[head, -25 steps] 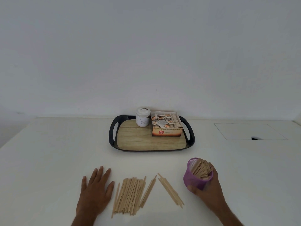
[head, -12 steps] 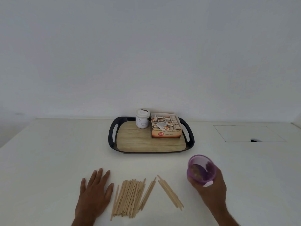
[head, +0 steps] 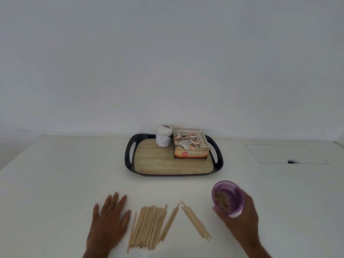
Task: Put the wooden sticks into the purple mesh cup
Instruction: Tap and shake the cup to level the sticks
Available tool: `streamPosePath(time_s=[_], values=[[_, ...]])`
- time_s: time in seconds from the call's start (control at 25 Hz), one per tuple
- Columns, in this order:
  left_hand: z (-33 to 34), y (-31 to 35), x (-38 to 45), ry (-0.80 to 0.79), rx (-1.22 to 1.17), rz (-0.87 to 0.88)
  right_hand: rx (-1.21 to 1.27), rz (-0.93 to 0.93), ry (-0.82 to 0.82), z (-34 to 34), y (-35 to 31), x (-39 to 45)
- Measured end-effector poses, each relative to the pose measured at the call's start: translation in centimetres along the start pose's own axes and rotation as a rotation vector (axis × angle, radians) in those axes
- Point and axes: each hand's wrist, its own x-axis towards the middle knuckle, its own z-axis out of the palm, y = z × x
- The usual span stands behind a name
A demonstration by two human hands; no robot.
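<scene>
My right hand (head: 240,220) grips the purple mesh cup (head: 228,197) from below and behind, holding it raised and blurred, its mouth turned towards me. A few wooden sticks show blurred inside it. A large pile of wooden sticks (head: 148,225) lies on the white table near the front edge. A smaller bundle of sticks (head: 195,221) lies slanted to the pile's right. My left hand (head: 109,220) rests flat on the table, fingers straight, just left of the pile.
A black tray with a wood-look floor (head: 167,162) stands behind the sticks. It carries a white jar (head: 163,135) and an open tea box (head: 190,146). A rectangular hatch (head: 284,153) is set in the table at the right. A white wall stands behind.
My right hand has lifted the cup off the table and tipped it upright, so the sticks inside have dropped lower. My left hand and the loose sticks have stayed put.
</scene>
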Motion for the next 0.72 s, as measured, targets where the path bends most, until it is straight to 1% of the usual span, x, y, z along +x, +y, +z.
streamPosePath(time_s=[0.08,0.12,0.2,0.24,0.32,0.36,0.44,0.56,0.72], values=[[0.1,0.1,0.0,0.004,0.005,0.003,0.070,0.058,0.097,-0.2,-0.3,0.1],[0.1,0.0,-0.1,0.007,0.002,0.002,0.089,0.045,0.072,-0.2,-0.5,0.0],[0.1,-0.1,-0.1,0.010,-0.008,0.001,0.000,-0.042,-0.038,-0.2,-0.3,-0.3],[0.0,-0.1,0.0,0.008,-0.003,0.002,-0.012,-0.033,-0.039,-0.2,-0.1,-0.4],[0.1,0.0,-0.1,0.003,0.009,0.003,0.009,0.044,0.021,-0.2,0.4,-0.4],[0.1,0.0,-0.1,0.003,0.006,0.002,0.010,0.073,0.023,-0.2,0.4,-0.5],[0.1,0.0,-0.1,0.002,-0.003,-0.001,-0.014,0.071,-0.019,-0.1,0.5,-0.6],[0.0,0.0,-0.1,0.007,-0.002,0.002,0.010,0.100,0.008,-0.2,0.2,-0.5],[-0.1,0.0,-0.2,0.003,0.003,-0.001,0.053,0.202,0.016,0.0,-0.3,-0.4]])
